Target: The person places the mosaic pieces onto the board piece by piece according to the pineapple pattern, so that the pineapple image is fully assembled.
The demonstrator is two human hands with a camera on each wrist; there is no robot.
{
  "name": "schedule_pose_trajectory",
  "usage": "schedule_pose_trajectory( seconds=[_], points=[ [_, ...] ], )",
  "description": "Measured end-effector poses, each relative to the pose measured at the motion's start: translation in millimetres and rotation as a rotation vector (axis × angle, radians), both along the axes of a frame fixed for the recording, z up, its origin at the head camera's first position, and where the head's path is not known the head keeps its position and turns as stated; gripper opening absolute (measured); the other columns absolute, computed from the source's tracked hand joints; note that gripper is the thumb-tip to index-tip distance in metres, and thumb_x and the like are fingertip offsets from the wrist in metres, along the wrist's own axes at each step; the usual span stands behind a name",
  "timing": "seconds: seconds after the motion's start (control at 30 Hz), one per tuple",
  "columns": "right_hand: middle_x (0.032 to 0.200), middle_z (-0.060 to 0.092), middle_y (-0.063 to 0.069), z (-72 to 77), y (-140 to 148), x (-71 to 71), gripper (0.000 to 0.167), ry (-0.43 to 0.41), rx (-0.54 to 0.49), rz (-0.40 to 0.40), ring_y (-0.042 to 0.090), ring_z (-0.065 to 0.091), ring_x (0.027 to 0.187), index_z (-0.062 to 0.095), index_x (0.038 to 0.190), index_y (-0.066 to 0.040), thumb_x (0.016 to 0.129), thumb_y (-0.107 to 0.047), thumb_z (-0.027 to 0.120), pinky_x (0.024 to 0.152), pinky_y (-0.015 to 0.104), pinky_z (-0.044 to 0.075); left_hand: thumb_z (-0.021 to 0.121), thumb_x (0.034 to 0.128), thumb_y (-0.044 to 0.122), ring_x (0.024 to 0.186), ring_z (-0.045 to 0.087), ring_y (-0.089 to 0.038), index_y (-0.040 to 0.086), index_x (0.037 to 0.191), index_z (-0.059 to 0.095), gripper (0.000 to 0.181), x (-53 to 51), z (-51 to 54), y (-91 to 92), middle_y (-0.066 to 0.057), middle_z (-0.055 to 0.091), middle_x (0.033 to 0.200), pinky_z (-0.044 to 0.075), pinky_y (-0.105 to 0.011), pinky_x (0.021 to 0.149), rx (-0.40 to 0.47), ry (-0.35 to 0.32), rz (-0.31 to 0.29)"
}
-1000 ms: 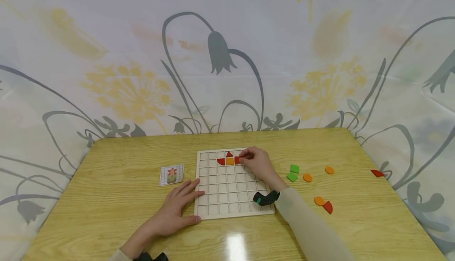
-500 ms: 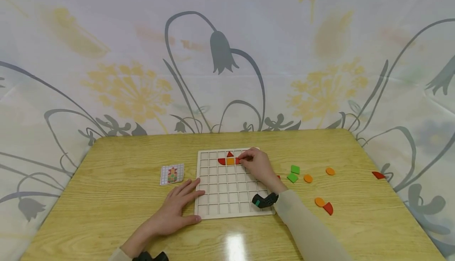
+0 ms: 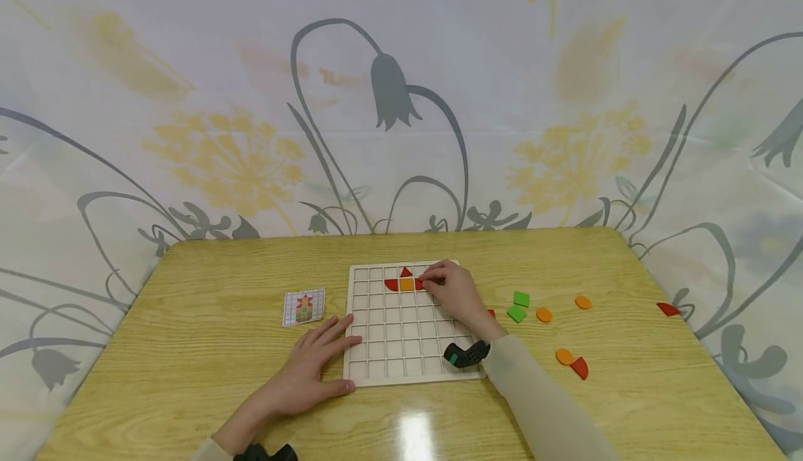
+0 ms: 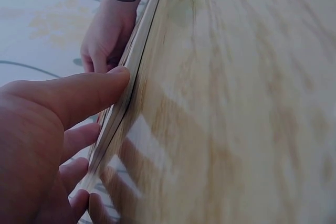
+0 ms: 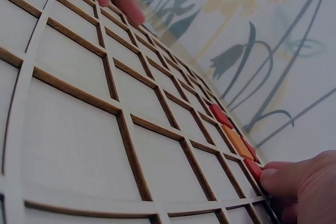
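Note:
A white grid board (image 3: 401, 335) lies on the table. My left hand (image 3: 302, 377) is spread at its left side, fingers extended over the frame and thumb at the near corner; in the left wrist view the thumb (image 4: 89, 94) touches the board's edge. My right hand (image 3: 454, 293) pinches a red piece (image 5: 252, 169) between thumb and fingers, in the cell to the right of an orange square (image 3: 406, 284). That piece's outline is partly hidden by the fingertips. A red quarter circle (image 3: 392, 284) sits left of the square, and a red triangle (image 3: 406, 272) above it.
Left of the board lies a patterned grid card (image 3: 304, 307). To the right are green squares (image 3: 521, 299), several orange discs (image 3: 544, 315) and a red quarter circle (image 3: 580, 368). Another red piece (image 3: 668, 309) lies by the table's right edge. A floral cloth hangs behind.
My right fingers shift very slightly at the red piece, which stays by the orange square. Part of a red piece beside the right wrist has come into view. My left hand stays put.

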State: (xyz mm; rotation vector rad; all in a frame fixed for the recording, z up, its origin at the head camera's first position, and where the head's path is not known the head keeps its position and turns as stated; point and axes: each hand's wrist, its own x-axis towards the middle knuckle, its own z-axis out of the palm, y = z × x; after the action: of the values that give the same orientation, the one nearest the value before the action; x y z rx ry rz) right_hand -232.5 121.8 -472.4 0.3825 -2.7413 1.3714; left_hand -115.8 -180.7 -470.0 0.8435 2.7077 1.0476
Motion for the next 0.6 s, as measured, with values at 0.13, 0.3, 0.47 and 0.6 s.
schedule_pose_trajectory(
  seconds=[0.13, 0.3, 0.47, 0.6],
  points=[
    [0.110, 0.065, 0.004, -1.5, -0.1, -0.8, 0.011, 0.000, 0.008, 0.006, 0.025, 0.062, 0.101, 0.079, 0.100, -0.008, 0.092, -0.007, 0.072, 0.087, 0.040, 0.052, 0.073, 0.0889, 0.040, 0.148, 0.016, -0.039, 0.013, 0.143, 0.056, 0.062, 0.3, 0.4, -0.7, -0.007, 0.027, 0.162, 0.011, -0.070, 0.109, -0.003, -0.007, -0.001],
    [0.109, 0.066, 0.004, -0.9, 5.5, -5.2, 0.016, -0.023, -0.055, 0.039, 0.021, 0.062, 0.095, 0.077, 0.108, -0.010, 0.094, -0.008, 0.069, 0.082, 0.036, 0.051, 0.071, 0.0898, 0.041, 0.149, 0.015, -0.038, 0.014, 0.143, 0.055, 0.062, 0.3, 1.5, -1.1, -0.006, 0.026, 0.163, 0.011, -0.070, 0.109, -0.007, -0.013, 0.006],
    [0.113, 0.068, 0.011, 8.0, 22.3, -8.0, 0.023, -0.156, -0.248, 0.043, 0.022, 0.064, 0.093, 0.072, 0.119, -0.006, 0.098, -0.012, 0.064, 0.078, 0.032, 0.053, 0.071, 0.0896, 0.041, 0.149, 0.015, -0.039, 0.014, 0.144, 0.055, 0.062, 0.3, 2.0, -0.4, -0.007, 0.026, 0.163, 0.010, -0.070, 0.109, -0.007, -0.018, 0.001],
    [0.117, 0.068, 0.015, 19.5, 40.1, -6.4, 0.028, -0.175, -0.291, 0.022, 0.026, 0.064, 0.098, 0.068, 0.123, 0.000, 0.099, -0.013, 0.063, 0.081, 0.032, 0.055, 0.071, 0.0902, 0.042, 0.149, 0.014, -0.038, 0.014, 0.144, 0.055, 0.062, 0.2, 0.9, -0.1, -0.007, 0.025, 0.163, 0.010, -0.070, 0.109, -0.012, -0.015, 0.000]
  ],
)
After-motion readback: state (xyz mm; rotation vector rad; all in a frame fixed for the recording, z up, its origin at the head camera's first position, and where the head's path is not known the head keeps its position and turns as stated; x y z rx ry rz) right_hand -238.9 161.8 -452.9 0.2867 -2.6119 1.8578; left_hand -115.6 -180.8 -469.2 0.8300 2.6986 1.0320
